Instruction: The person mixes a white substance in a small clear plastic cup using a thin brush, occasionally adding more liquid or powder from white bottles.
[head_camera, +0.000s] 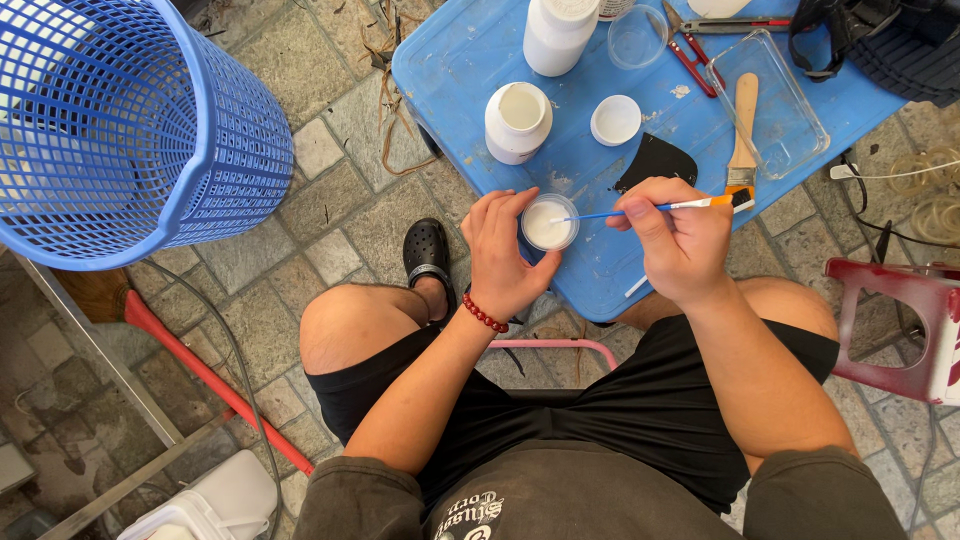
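A low blue counter (470, 50) stands on stone paving: two white bottles, one loose cap, one flat brush. Near its edge, the left hand (505, 260) grips a small cup of white liquid (549, 222); the right hand (680, 240) pinches a thin blue-handled brush (640, 211) dipped into it.

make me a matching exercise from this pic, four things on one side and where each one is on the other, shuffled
Things:
1. small cup
2. thin brush
3. flat brush
4. loose white lid

Places:
A. lying across the clear tray
B. held in the left hand
C. on the blue table beside the open white jar
D. held in the right hand, tip in the cup

Pairs: 1-B, 2-D, 3-A, 4-C
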